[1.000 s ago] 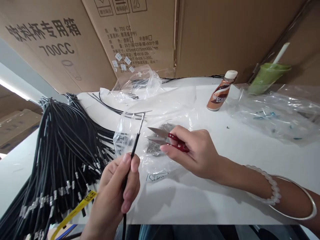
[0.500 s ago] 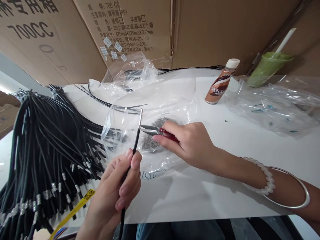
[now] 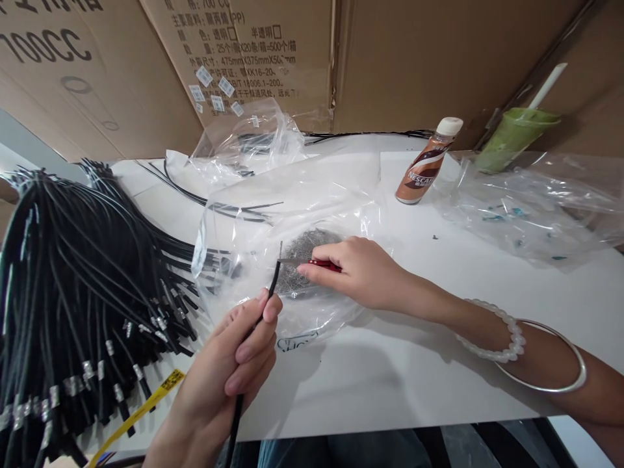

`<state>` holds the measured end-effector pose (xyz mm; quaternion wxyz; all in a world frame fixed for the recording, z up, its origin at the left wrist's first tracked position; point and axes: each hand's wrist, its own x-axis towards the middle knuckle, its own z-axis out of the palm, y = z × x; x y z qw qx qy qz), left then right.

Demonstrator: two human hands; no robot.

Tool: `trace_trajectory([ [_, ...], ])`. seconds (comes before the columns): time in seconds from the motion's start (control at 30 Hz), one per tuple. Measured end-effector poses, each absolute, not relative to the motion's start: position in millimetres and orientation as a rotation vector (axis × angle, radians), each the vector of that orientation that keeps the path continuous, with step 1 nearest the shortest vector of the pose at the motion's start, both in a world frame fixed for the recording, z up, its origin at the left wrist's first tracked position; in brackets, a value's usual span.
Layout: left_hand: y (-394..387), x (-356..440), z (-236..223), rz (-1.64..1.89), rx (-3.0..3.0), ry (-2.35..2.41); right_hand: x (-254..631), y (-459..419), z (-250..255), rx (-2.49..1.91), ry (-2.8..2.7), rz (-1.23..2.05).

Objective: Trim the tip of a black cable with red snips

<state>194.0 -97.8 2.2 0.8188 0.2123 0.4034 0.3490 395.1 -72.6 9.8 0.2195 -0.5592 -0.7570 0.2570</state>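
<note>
My left hand is closed around a black cable, its cut end pointing up and away from me. A thin, dark inner wire stands out of that end. My right hand grips small red-handled snips, held level. Their blades are together, with the tips touching the cable right at the edge of its black jacket. Behind the snips, a heap of fine grey metal strands lies on a clear plastic bag, partly hidden by my right hand.
A large bundle of black cables with silvery ends lies at the left, beside a yellow tag. A Nescafe bottle, a green cup with a straw and another clear bag are at the right. Cardboard boxes stand behind.
The snips' blades have gone from apart to together. The wide silvery sleeve on the cable end is gone, leaving a thin wire. The cable tip and snips sit slightly lower.
</note>
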Motion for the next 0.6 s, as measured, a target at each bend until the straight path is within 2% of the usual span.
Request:
trace_trajectory([
  [0.13, -95.8, 196.5, 1.7, 0.733, 0.179, 0.759, 395.9, -71.2, 7.3, -1.610, -2.106, 0.756],
  [0.3, -92.7, 198.2, 0.6, 0.798, -0.069, 0.735, 391.4, -72.6, 3.8, -1.730, -2.210, 0.570],
  [0.6, -91.9, 205.3, 6.8, 0.820, -0.163, 0.789, 387.7, -76.6, 3.2, -1.824, -2.302, 0.362],
])
